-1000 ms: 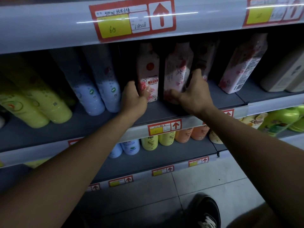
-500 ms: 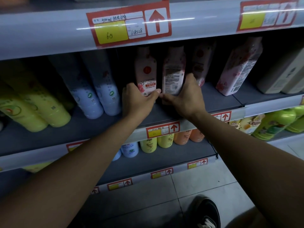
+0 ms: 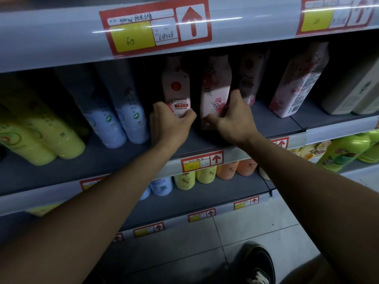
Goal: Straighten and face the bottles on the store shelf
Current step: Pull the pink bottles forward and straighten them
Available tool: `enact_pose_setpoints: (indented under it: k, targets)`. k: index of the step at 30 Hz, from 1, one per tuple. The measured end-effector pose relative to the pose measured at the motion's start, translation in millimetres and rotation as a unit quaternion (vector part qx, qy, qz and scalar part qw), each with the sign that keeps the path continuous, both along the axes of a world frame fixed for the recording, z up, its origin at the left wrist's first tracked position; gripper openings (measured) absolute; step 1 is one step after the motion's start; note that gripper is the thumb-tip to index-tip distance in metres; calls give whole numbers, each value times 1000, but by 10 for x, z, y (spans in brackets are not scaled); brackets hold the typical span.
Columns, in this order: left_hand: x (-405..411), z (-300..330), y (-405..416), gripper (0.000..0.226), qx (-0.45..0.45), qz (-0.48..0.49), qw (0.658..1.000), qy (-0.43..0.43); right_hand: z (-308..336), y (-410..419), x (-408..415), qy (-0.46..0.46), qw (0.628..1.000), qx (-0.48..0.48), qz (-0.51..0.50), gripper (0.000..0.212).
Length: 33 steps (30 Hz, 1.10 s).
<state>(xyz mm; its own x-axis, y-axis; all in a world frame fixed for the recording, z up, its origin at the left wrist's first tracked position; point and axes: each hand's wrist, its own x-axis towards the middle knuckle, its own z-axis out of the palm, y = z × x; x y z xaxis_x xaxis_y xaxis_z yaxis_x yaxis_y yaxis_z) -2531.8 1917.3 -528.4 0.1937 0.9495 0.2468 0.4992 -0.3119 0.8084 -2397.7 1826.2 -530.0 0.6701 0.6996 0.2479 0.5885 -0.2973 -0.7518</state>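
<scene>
Two pink floral conditioner bottles stand side by side on the middle shelf (image 3: pixel 272 124). My left hand (image 3: pixel 169 125) grips the base of the left bottle (image 3: pixel 177 87), whose front label with a red dot faces me. My right hand (image 3: pixel 233 117) holds the lower part of the right bottle (image 3: pixel 215 89), thumb in front and fingers round its right side; its floral face shows. A third pink bottle (image 3: pixel 249 76) stands behind, further right, and a fourth (image 3: pixel 297 80) leans with its back label showing.
Blue bottles (image 3: pixel 123 111) and yellow-green bottles (image 3: pixel 41 132) lie tilted at the left of the same shelf. White bottles (image 3: pixel 356 93) sit far right. The shelf below holds yellow, orange and green bottles (image 3: pixel 205 173). A shelf edge with price tags (image 3: pixel 155 27) overhangs above. My shoe (image 3: pixel 256 265) is on the tiled floor.
The right bottle has turned: its back label faced me half a second ago, its floral side shows now. My hands, which had nearly touched, have moved slightly apart.
</scene>
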Motion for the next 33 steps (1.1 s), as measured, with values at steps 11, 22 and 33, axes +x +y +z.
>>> enact_pose_setpoints:
  k: [11, 22, 33]
  targets:
    - [-26, 8, -12, 42, 2, -11, 1000, -9, 64, -68, 26, -24, 999, -18, 22, 54]
    - [34, -75, 5, 53, 21, -3, 1000, -17, 45, 39, 148, 31, 999, -16, -6, 65]
    - [153, -120, 173, 49, 43, 7, 999, -9, -15, 297, 270, 39, 999, -18, 27, 34]
